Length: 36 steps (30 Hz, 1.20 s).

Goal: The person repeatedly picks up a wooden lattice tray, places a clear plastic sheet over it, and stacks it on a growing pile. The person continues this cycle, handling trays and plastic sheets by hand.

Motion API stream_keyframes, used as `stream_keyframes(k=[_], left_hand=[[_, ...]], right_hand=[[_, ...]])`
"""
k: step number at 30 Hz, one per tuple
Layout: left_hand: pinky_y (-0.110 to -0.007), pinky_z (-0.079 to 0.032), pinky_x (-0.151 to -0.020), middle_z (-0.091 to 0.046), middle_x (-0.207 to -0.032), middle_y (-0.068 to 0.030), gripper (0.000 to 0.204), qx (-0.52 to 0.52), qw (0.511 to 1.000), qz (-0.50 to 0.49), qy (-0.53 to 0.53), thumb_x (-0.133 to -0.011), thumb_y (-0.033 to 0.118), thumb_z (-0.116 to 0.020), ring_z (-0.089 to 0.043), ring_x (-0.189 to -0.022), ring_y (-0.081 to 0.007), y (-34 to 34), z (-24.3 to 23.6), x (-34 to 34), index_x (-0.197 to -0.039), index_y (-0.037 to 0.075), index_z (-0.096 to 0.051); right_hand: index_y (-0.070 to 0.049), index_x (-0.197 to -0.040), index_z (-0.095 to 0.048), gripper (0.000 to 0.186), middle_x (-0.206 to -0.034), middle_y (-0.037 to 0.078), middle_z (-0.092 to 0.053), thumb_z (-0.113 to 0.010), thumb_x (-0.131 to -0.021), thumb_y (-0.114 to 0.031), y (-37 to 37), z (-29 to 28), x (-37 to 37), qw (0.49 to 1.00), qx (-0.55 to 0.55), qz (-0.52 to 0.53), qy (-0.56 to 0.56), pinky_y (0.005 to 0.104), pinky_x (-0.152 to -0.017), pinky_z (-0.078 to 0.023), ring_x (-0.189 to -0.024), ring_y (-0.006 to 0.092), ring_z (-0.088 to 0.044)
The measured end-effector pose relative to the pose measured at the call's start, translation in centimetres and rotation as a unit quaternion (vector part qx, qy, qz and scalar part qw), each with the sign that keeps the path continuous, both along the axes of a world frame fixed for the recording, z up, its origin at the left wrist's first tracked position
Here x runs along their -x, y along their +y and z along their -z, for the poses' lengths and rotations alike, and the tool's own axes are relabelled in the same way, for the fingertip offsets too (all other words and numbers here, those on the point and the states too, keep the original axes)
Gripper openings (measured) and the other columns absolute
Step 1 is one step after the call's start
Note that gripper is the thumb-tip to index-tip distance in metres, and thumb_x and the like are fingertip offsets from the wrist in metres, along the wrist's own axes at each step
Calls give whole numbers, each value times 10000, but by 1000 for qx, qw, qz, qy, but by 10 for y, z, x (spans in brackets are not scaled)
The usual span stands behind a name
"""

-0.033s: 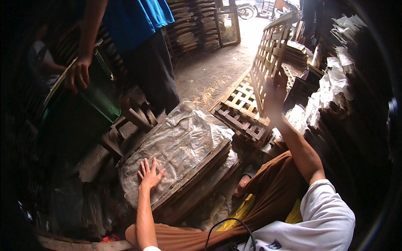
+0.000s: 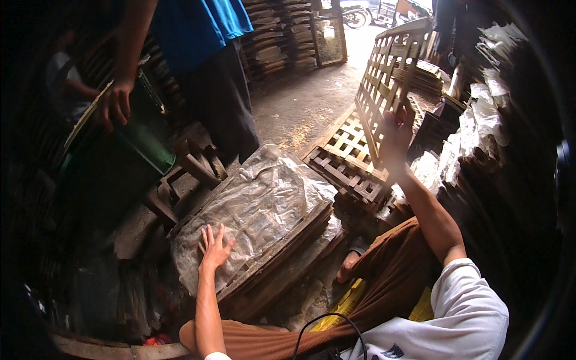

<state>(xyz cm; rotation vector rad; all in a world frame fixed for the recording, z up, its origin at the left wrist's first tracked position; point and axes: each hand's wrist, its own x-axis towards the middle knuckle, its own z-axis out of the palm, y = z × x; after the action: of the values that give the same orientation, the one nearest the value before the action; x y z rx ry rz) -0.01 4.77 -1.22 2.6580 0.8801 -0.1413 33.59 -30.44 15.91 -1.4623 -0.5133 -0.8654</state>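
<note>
My left hand (image 2: 216,248) lies with fingers spread on a crumpled clear plastic sheet (image 2: 264,186). That sheet covers the top of a low stack of flat wooden boards (image 2: 276,258) in front of me. My raised right hand (image 2: 395,141), partly blurred, is closed at the near edge of a wooden lattice panel (image 2: 375,90). The panel stands tilted up, its lower edge by another lattice panel (image 2: 345,141) lying flat. Just how the right fingers wrap the slat is hard to make out.
At the left, a person in a blue shirt (image 2: 198,30) has a hand on a large green container (image 2: 138,144). A wooden stand (image 2: 195,168) is beside it. Stacks with white plastic sheets (image 2: 471,129) line the right. Further off are stacked boards (image 2: 270,42) and a motorcycle (image 2: 356,17).
</note>
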Motion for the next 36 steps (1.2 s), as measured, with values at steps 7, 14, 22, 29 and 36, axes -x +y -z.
stream_keyframes(k=[7,14,22,29,36], left_hand=[[-492,-88,-1100,-63,-1507,-188,675,-46,982,-37,-179,-873,506,-480,-11,-1389,-371,7,-30,-8,-1428,177,-282],[-538,-114,-1092,-64,-1512,-166,647,41,998,-29,36,-880,523,-474,26,-1395,-346,10,-9,-3,-1419,207,-305],[-441,-136,-1112,-88,-1517,-138,611,27,997,-25,-61,-885,491,-500,9,-1401,-319,2,-33,-18,-1401,201,-349],[-442,-303,-1044,-359,-1396,-185,615,108,970,66,-210,-870,477,-538,-328,-1295,-346,-25,-52,-51,-1355,122,-409],[-456,-381,-977,-374,-1392,-142,846,668,666,126,-306,-851,711,-257,-433,-1230,-277,-140,-77,-97,-1430,96,-208]], right_hand=[[-52,-1317,-359,381,-855,11,-496,-446,-955,-132,-22,3,-19,994,20,-94,-50,240,-633,-423,-712,67,-462],[-54,-1289,-408,355,-764,-22,-472,-468,-960,-171,-15,-13,1,991,-34,-131,1,209,-568,-372,-654,40,-409],[-66,-1304,-422,393,-719,-22,-510,-516,-943,-189,-25,-16,-7,992,-26,-117,34,192,-500,-375,-588,26,-447],[-42,-1242,-467,372,-783,15,-578,-558,-914,-191,-14,-21,19,995,73,-69,-4,221,-529,-431,-629,68,-523],[-17,-1314,-369,537,-842,202,-590,-586,-843,-155,48,16,109,887,342,-307,-42,417,-588,-493,-696,324,-601]])
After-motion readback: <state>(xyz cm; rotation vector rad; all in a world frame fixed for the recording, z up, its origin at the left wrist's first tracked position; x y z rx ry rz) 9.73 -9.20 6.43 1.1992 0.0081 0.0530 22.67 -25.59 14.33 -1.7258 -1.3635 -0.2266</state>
